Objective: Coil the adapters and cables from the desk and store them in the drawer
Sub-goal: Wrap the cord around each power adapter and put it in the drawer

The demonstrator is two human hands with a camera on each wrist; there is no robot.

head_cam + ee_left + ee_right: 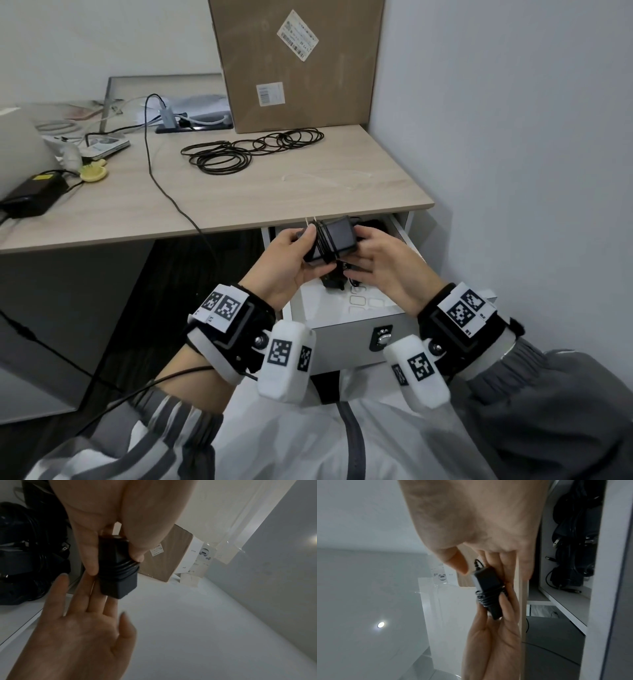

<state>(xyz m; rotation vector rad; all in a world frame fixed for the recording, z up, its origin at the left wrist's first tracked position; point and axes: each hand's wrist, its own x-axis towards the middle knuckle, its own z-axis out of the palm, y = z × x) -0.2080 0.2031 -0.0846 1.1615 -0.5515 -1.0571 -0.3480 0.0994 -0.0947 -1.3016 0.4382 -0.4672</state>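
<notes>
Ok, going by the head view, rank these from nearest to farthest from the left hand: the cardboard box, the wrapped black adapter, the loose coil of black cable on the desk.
1. Wrapped black adapter: held in the left hand, over the open drawer.
2. Loose coil of black cable: on the desk, beyond the hands.
3. Cardboard box: at the desk's back, against the wall.

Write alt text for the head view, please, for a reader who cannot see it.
Both hands, left hand and right hand, hold a cable-wrapped black adapter above an open white drawer. A loosely coiled black cable lies on the desk.
</notes>
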